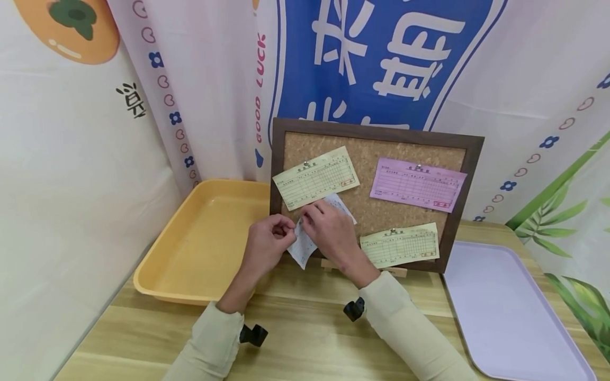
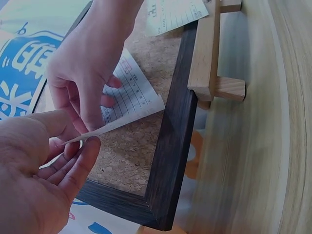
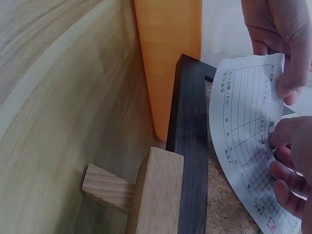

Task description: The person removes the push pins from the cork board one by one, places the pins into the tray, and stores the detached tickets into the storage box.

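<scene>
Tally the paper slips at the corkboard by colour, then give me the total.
Pale yellow-green receipt slips: 2
Pink-purple receipt slip: 1
White receipt slip: 1
Total: 4

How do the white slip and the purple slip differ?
The white slip curves, its edge pinched by the left hand; the purple slip looks nearly flat, untouched. The white slip is at lower left of the corkboard, the purple slip at upper right. Both bear a printed grid and red mark.
</scene>
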Demonstrator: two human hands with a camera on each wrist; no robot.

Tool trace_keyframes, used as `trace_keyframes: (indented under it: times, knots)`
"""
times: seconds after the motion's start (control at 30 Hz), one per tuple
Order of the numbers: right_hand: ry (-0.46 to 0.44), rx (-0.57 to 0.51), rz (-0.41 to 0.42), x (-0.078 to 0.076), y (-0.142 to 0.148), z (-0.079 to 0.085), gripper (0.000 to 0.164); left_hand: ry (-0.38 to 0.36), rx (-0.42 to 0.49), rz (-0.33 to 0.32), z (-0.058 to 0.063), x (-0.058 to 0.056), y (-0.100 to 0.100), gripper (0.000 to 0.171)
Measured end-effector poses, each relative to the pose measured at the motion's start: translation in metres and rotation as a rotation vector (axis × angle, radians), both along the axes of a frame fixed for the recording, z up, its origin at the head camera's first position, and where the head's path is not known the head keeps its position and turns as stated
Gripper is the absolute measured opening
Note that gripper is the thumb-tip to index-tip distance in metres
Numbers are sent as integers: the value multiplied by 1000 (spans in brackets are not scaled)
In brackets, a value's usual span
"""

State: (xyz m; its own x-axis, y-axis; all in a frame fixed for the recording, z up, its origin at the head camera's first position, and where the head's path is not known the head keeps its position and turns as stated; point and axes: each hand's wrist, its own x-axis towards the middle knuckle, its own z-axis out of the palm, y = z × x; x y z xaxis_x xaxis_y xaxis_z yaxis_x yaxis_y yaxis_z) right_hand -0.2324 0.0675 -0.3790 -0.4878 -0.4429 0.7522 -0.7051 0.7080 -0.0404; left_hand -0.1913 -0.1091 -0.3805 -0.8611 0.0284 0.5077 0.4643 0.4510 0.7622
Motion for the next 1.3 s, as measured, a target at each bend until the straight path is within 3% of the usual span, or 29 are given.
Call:
trace_keyframes:
  times: [0.87, 1.3]
  knots:
    - [25, 19, -26, -4, 4, 2, 7, -29, 36, -17, 5, 3, 1, 10]
    - [58, 49, 29, -5, 5, 2, 8, -1, 22, -27, 5, 6, 3, 11]
